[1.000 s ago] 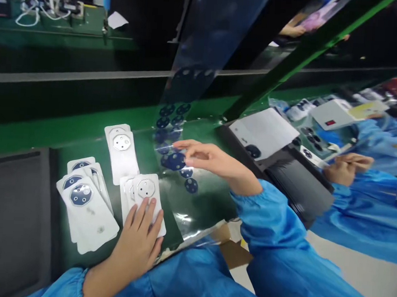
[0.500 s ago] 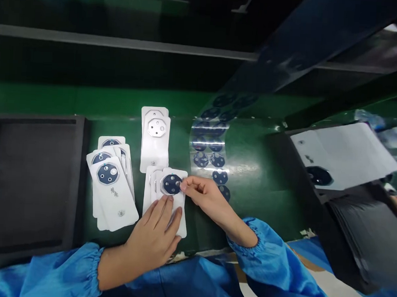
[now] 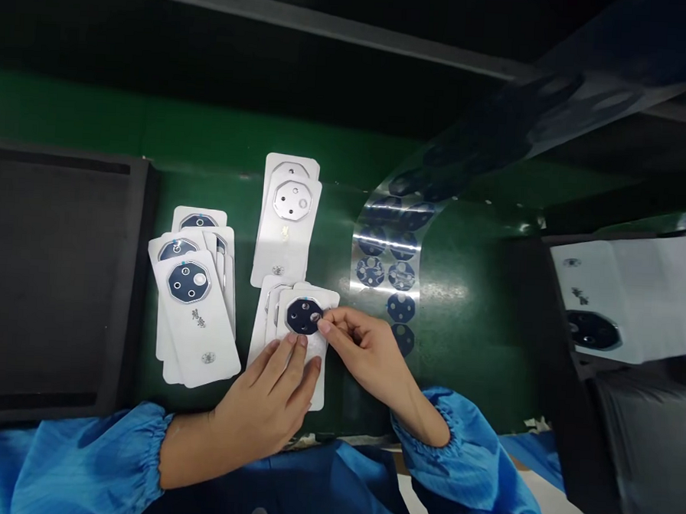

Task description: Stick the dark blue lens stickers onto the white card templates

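Observation:
My left hand (image 3: 270, 395) lies with its fingers stretched over the top white panel (image 3: 324, 300) of a small stack in front of me. On that panel's octagonal frame sits a dark blue sticker (image 3: 301, 315) with several round holes. The thumb and forefinger of my right hand (image 3: 366, 350) pinch its right edge. Whether the sticker lies fully flat there is hidden by the fingertips. Just behind are white panels (image 3: 287, 235) whose octagons are bare. To the left, a fanned pile of white panels (image 3: 218, 331) carries dark blue octagons.
A clear strip of dark blue stickers (image 3: 386, 259) curves down onto the green table (image 3: 467, 294) from the upper right. At the left stands a black tray (image 3: 48, 272). On the right, a black box (image 3: 576, 423) holds dark sheets, with white panels (image 3: 657, 289) across it.
The view has shifted, so the side tray and box sit differently in the picture. My right fingers still pinch the sticker's edge, and my left hand stays on the panel.

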`<action>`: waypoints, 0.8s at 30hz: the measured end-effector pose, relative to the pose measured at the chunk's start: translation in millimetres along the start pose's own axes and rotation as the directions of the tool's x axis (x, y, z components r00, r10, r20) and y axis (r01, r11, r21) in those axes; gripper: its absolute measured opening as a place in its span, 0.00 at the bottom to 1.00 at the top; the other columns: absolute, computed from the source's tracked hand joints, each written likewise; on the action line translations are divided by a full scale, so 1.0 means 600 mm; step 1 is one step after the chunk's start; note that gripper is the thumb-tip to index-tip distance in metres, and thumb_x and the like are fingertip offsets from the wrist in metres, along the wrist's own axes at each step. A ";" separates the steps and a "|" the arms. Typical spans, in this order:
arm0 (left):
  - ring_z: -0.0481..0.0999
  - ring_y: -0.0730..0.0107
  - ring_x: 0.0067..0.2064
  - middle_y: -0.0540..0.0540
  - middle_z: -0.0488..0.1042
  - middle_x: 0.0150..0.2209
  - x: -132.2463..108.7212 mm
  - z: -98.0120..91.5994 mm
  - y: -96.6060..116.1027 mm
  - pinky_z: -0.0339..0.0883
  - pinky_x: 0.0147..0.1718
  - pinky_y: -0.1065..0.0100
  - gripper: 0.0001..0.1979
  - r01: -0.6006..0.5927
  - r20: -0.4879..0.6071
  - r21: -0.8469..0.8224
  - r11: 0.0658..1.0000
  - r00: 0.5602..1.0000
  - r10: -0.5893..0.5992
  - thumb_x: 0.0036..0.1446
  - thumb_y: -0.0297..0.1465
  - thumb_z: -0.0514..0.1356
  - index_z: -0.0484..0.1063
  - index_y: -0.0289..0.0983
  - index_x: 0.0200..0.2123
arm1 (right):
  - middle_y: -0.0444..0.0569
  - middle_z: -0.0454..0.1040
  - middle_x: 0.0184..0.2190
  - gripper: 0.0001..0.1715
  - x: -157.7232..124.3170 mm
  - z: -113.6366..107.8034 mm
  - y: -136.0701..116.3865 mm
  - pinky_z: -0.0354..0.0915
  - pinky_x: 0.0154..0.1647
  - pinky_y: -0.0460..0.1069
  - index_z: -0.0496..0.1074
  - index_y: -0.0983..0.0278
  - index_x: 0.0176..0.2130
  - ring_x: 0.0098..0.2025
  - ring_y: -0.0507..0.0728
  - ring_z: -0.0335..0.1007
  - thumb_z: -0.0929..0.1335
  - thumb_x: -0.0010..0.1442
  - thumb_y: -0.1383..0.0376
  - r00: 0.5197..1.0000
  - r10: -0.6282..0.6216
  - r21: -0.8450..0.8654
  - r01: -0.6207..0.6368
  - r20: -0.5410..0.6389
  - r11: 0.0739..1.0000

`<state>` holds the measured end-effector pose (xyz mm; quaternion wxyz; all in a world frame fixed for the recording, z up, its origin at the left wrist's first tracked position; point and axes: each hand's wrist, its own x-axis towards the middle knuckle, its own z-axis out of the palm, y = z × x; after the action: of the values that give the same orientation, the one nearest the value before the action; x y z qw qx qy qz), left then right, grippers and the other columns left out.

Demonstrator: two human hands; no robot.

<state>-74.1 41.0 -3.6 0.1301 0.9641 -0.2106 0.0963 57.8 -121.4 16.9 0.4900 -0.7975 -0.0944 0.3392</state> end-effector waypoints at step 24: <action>0.69 0.44 0.62 0.32 0.72 0.59 0.004 -0.001 -0.001 0.63 0.59 0.53 0.24 0.002 -0.017 -0.016 1.000 1.000 -0.002 0.65 0.35 0.56 0.70 0.28 0.59 | 0.37 0.55 0.19 0.16 0.000 0.004 -0.003 0.50 0.24 0.47 0.73 0.64 0.34 0.22 0.50 0.50 0.67 0.66 0.55 0.999 -0.006 -0.028 0.005 -0.034 1.000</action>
<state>-71.6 40.9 -2.7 0.1395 0.9623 -0.2095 0.1027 56.5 -118.9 17.6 0.4812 -0.8096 -0.0932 0.3230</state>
